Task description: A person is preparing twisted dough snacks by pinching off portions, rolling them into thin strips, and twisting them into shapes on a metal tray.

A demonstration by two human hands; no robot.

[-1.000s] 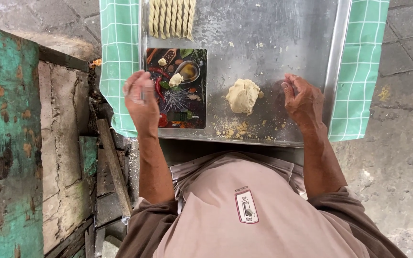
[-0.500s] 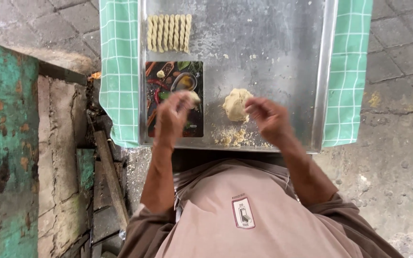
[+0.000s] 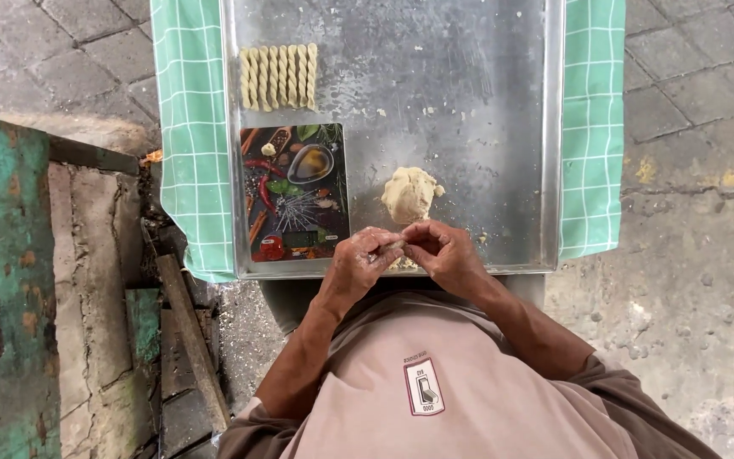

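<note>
My left hand [image 3: 360, 265] and my right hand [image 3: 440, 253] meet over the near edge of a metal tray [image 3: 486, 102], and their fingertips pinch a small piece of pale dough [image 3: 393, 246] between them. A lump of the same dough [image 3: 410, 194] lies on the tray just beyond my hands. To the left of it sits a flat rectangular scale [image 3: 295, 192] with a picture of spices on its top. Several twisted dough sticks [image 3: 278, 77] lie side by side at the tray's far left.
The tray rests on a green checked cloth [image 3: 190, 136] that hangs over both sides. Crumbs of dough lie near the tray's front edge. Paving stones surround it, and a worn green-painted block [image 3: 2, 280] and a wooden plank [image 3: 193, 340] lie to the left.
My hands have come together from the tray's two sides to its near edge, and now hold a small piece of dough between the fingertips. The small bit of dough on the scale is gone.
</note>
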